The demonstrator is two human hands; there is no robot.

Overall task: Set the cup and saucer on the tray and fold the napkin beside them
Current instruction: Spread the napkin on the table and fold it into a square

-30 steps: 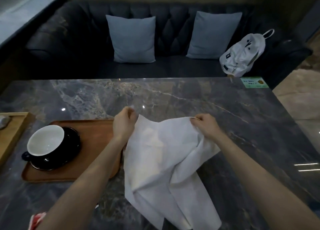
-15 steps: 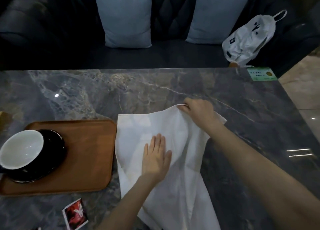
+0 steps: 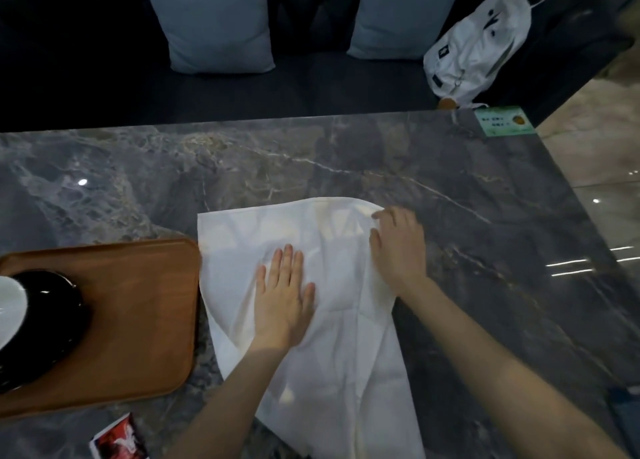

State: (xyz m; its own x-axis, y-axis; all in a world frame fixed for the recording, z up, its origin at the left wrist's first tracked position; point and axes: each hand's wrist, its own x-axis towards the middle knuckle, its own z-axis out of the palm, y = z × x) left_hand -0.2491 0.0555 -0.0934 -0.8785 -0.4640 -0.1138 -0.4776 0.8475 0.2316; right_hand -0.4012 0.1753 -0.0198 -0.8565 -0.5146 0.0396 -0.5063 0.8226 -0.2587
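Observation:
A white cloth napkin (image 3: pixel 318 372) lies spread on the dark marble table, just right of the wooden tray (image 3: pixel 138 313). My left hand (image 3: pixel 284 299) rests flat on the napkin's middle, fingers apart. My right hand (image 3: pixel 398 247) presses down on the napkin's right edge near its far corner, fingers bent; no clear pinch shows. On the tray's left part sits a black saucer (image 3: pixel 52 327) carrying a cup with a white inside (image 3: pixel 8 309), both cut off by the frame's left edge.
A small red-and-white packet (image 3: pixel 117 441) lies at the table's near edge below the tray. A green card (image 3: pixel 504 121) sits at the far right corner. Behind the table are a dark sofa with two grey-blue cushions (image 3: pixel 211 19) and a white bag (image 3: pixel 481 43).
The napkin went from held up in both hands to lying on the table. My left hand let go and now lies flat on it; my right hand lowered its corner down onto the table.

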